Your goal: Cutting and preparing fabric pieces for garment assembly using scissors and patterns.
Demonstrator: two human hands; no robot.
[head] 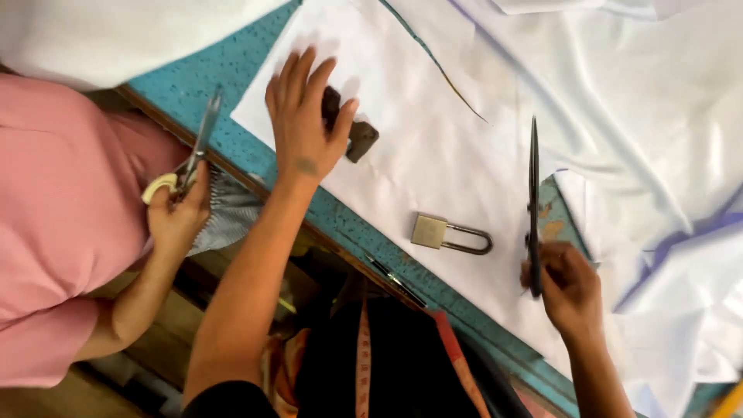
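Note:
My left hand (303, 124) lies on a white sheet of paper or cloth (433, 162), with the thumb across a dark brown block (361, 139) and the fingers stretched past its far side. My right hand (569, 285) grips the handles of long dark scissors (533, 182). Their blades point away from me and look closed, standing over the sheet's right edge. A brass padlock (430, 231) with a steel shackle rests on the sheet between my hands.
The teal table (193, 81) has a wooden edge, and a dark pen (396, 281) lies near it. White fabric with blue lines (650, 101) covers the right side. At left, a person in pink holds cream-handled scissors (190, 155) in one hand (179, 217). An orange tape measure (364, 364) hangs below me.

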